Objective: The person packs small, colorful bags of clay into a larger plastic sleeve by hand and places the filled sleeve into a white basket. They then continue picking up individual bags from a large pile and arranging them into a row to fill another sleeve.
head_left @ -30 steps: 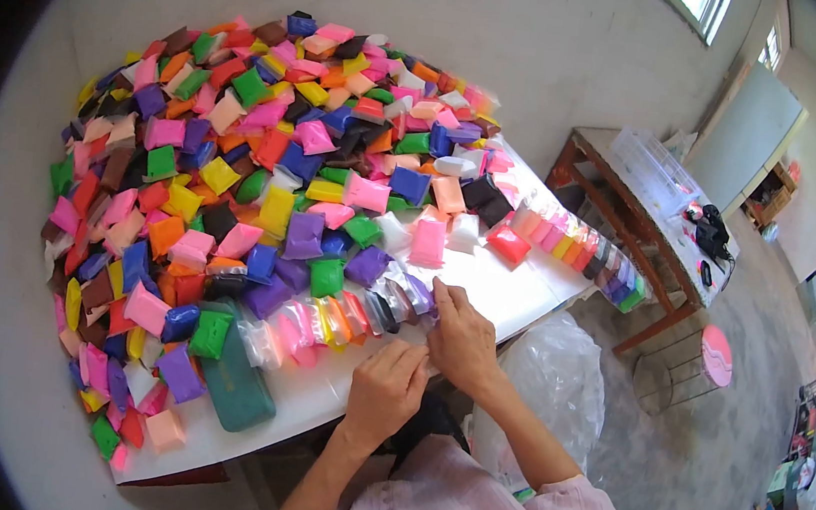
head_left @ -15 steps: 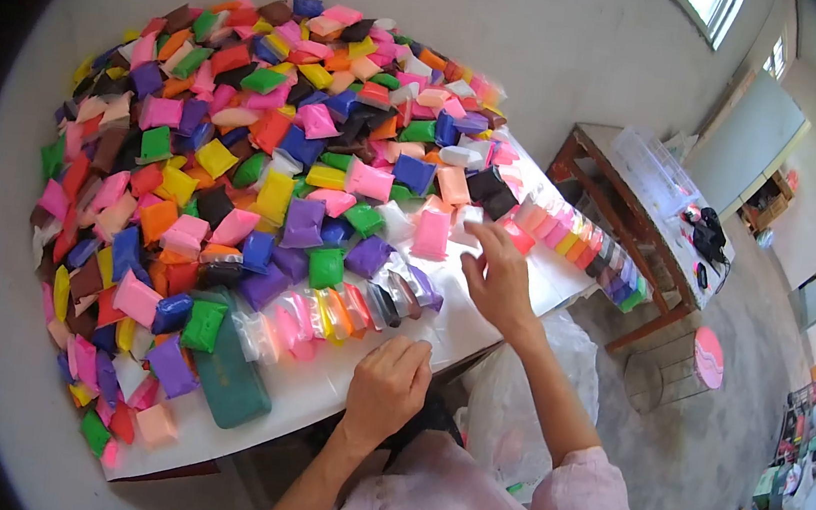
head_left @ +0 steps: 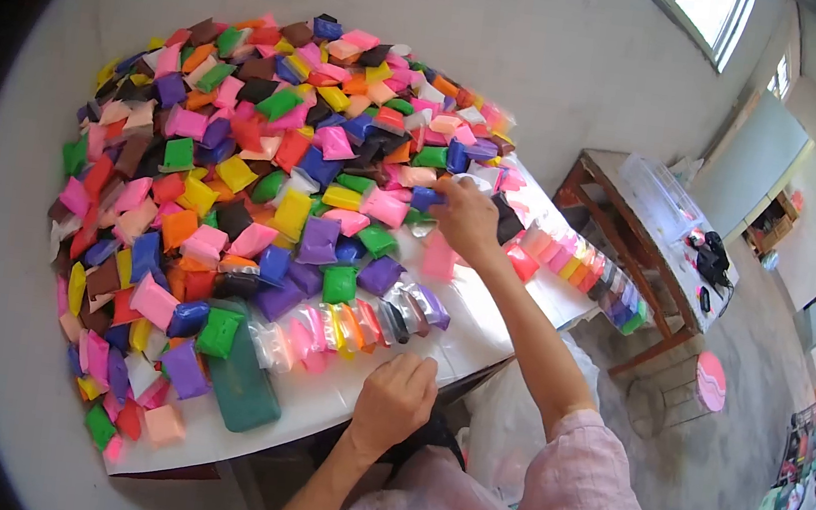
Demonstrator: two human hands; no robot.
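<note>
A large heap of small colourful packets (head_left: 293,214) covers much of the white table (head_left: 477,313). My right hand (head_left: 463,216) reaches over the heap's right side, its fingertips at a blue packet (head_left: 425,199); whether they grip it is hard to see. Near the table's front edge my left hand (head_left: 393,404) is closed, fingers curled, nothing visible in it. Between that hand and the heap lies a row of clear-wrapped packets (head_left: 352,326). A pink packet (head_left: 439,257) lies below my right hand. A second row of packets (head_left: 580,265) runs along the table's right part.
A green case (head_left: 246,393) lies at the front left, partly under packets. Beside the table's front edge hangs a clear plastic bag (head_left: 520,419). At the right stand a wooden table (head_left: 632,235) with a clear plastic box (head_left: 663,199) and a stool with a pink top (head_left: 711,381).
My right hand has moved left and up, from beside the pink packet to the blue packet in the heap. My left hand stays near the front edge. The view has shifted slightly.
</note>
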